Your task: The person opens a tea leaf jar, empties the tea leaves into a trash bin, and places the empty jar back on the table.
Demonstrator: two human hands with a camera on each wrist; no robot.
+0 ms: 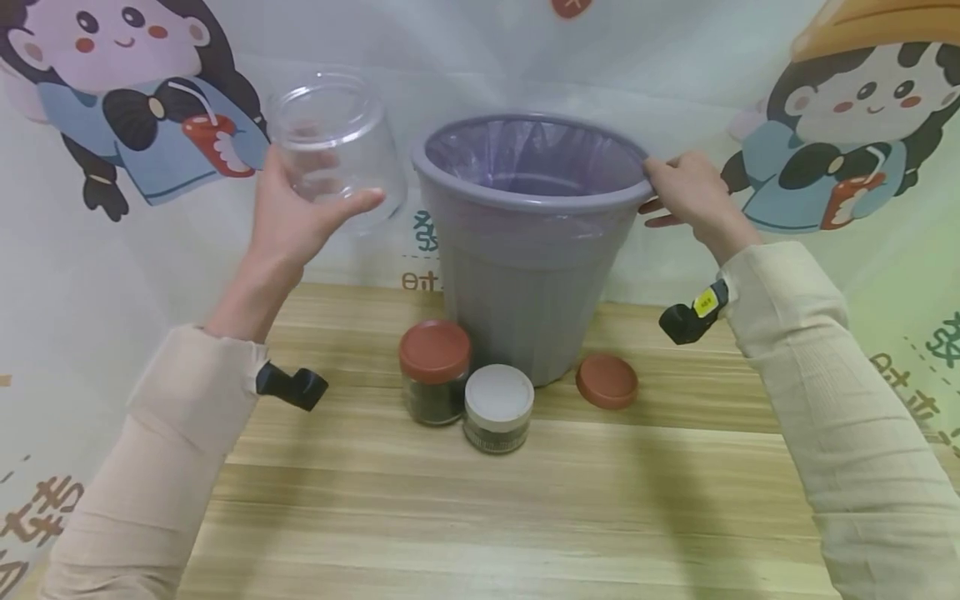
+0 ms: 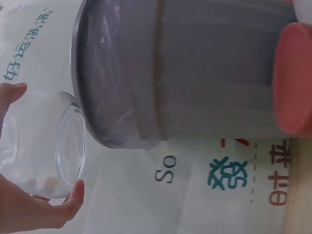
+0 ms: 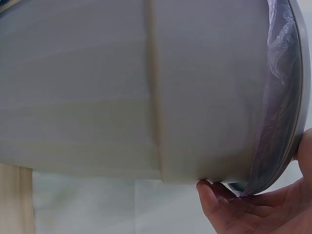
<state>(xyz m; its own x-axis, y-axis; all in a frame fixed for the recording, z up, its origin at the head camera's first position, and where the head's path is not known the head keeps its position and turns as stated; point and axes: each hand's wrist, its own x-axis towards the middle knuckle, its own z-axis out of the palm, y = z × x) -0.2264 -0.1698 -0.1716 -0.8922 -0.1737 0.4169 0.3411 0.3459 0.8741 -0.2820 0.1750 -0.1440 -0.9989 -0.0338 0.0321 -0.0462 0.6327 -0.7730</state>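
In the head view my left hand [image 1: 300, 204] grips a clear, lidless jar [image 1: 352, 158] in the air, left of the bin. The left wrist view shows the thumb and fingers round the jar [image 2: 44, 141], its base towards the bin's rim. A grey trash bin [image 1: 525, 283], lined with a thin purplish bag [image 1: 517, 158], stands upright at the back of the table. At its right edge, my right hand [image 1: 693, 196] holds the rim between thumb and fingers. In the right wrist view, fingertips [image 3: 207, 192] lie against the bin's outer wall.
Before the bin stand a jar with a red lid [image 1: 435, 354] and a shorter jar with a white lid [image 1: 498, 404]. A loose red lid [image 1: 607, 381] lies to their right on the wooden table [image 1: 525, 517]. A printed curtain [image 1: 720, 75] hangs behind.
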